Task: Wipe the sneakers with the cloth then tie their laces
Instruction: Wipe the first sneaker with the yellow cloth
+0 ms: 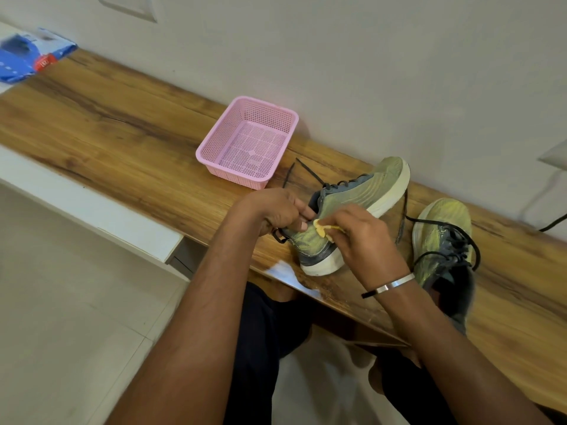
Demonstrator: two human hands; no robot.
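Note:
A green-yellow sneaker [362, 191] with a white sole lies tilted on its side near the front edge of the wooden table [122, 139], its dark laces loose. My left hand [276, 210] grips the sneaker's heel collar. My right hand [365, 237] holds a small yellow cloth [322, 230] pressed against the sneaker's side near the heel; most of the cloth is hidden under the fingers. A second matching sneaker [441, 237] stands on the table to the right, laces untied and spread.
An empty pink mesh basket [211, 142] sits behind the sneakers near the wall. A blue packet [27, 56] lies at the table's far left end. A dark cable [552, 223] runs along the wall at the right. My knees are under the table edge.

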